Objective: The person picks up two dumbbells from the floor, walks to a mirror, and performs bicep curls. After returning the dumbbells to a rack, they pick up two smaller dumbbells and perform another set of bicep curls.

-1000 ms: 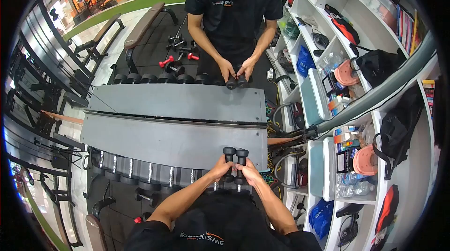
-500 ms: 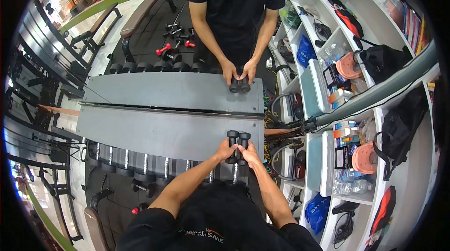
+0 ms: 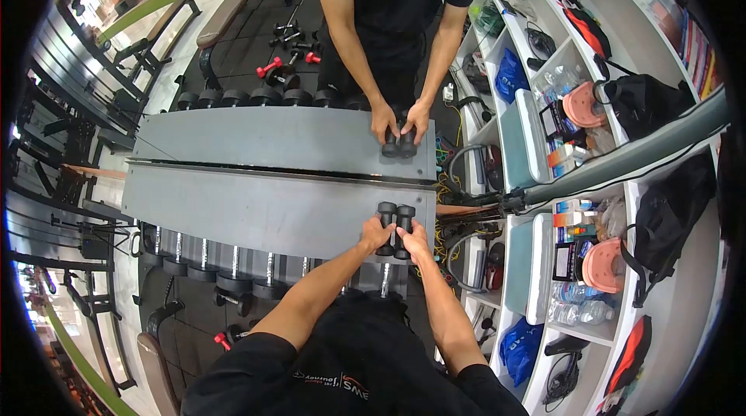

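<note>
Two small black dumbbells (image 3: 386,210) (image 3: 405,218) lie side by side near the right end of a grey rack top (image 3: 256,206), ends pointing toward the mirror. My left hand (image 3: 376,235) is closed around the left dumbbell, thumb on its inner side. The right dumbbell is in my right hand (image 3: 414,240), fingers wrapped over its outer side. Both thumbs nearly meet between the handles. A mirror behind the rack top reflects my torso, hands and the same dumbbells (image 3: 399,144).
Larger dumbbells (image 3: 235,280) with silver handles fill the rack below the front edge. White shelving (image 3: 622,323) on the right holds bottles, a pink container (image 3: 603,266), a black bag (image 3: 674,214) and a blue bag (image 3: 521,350). A brown bench (image 3: 159,373) stands at lower left.
Both dumbbells have shifted slightly away from me, further onto the rack top, with my hands still around them. A narrow gap shows between them now. The view has tilted a little.
</note>
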`<action>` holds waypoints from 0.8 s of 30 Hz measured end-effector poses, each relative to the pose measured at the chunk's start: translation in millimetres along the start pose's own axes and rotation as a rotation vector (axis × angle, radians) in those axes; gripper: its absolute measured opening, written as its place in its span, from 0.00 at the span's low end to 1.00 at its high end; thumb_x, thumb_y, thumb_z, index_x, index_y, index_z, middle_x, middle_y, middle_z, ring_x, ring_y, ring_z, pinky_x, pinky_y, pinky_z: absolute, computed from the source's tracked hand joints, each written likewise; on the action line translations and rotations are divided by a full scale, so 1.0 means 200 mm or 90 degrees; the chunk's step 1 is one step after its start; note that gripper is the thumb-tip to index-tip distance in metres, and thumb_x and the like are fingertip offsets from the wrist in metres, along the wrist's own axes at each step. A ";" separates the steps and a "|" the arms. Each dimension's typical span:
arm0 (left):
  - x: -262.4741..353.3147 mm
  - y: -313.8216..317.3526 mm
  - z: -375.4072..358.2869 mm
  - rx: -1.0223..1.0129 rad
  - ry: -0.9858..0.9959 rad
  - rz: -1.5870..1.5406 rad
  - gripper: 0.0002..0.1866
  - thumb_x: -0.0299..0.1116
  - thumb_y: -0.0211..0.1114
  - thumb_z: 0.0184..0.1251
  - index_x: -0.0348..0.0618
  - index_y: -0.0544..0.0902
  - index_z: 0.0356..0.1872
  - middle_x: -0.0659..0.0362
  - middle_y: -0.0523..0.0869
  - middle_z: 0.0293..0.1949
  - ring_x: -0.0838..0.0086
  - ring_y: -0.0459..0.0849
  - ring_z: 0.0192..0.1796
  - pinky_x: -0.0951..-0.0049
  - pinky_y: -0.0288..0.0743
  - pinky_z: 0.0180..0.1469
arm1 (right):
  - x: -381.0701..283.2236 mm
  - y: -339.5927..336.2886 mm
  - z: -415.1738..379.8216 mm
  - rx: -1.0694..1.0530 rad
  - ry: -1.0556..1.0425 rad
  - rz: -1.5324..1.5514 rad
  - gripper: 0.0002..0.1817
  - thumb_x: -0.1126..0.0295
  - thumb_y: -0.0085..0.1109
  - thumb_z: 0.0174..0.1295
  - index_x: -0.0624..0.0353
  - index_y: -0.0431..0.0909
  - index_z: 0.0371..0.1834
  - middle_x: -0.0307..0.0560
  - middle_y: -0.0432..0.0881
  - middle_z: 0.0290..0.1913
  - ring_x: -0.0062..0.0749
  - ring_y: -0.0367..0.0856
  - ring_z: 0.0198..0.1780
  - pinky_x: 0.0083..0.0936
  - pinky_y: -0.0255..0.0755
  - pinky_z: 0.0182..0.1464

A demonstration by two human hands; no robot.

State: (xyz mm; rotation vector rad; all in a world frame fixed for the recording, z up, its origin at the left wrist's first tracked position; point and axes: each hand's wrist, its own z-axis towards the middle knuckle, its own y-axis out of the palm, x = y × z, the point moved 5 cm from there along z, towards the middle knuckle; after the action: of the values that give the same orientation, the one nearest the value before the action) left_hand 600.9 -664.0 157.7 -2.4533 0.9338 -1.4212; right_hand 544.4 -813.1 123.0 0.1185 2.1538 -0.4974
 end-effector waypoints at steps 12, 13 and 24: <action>0.03 0.04 0.11 0.053 0.040 -0.010 0.25 0.42 0.74 0.58 0.32 0.83 0.49 0.38 0.88 0.43 0.47 0.88 0.49 0.56 0.81 0.52 | -0.11 -0.04 0.04 0.040 -0.028 -0.049 0.22 0.72 0.69 0.62 0.66 0.78 0.58 0.52 0.87 0.46 0.35 0.85 0.45 0.31 0.77 0.48; 0.02 0.04 0.12 0.057 0.039 -0.010 0.25 0.43 0.74 0.58 0.32 0.83 0.48 0.38 0.88 0.42 0.47 0.88 0.49 0.56 0.81 0.52 | -0.13 -0.04 0.04 0.038 -0.027 -0.049 0.21 0.72 0.69 0.62 0.65 0.78 0.58 0.52 0.87 0.45 0.34 0.84 0.45 0.31 0.77 0.48; -0.04 0.05 0.27 0.012 0.046 0.083 0.29 0.51 0.75 0.54 0.30 0.84 0.42 0.36 0.88 0.39 0.45 0.88 0.45 0.55 0.82 0.50 | -0.03 -0.01 0.14 0.022 0.000 -0.026 0.17 0.74 0.69 0.62 0.64 0.81 0.53 0.46 0.86 0.41 0.27 0.81 0.40 0.28 0.75 0.44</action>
State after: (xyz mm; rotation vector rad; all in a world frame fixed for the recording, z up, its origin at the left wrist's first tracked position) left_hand 638.3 -675.5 118.1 -2.2951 1.0681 -1.4761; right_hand 569.5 -825.2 113.9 0.0938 2.1517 -0.5575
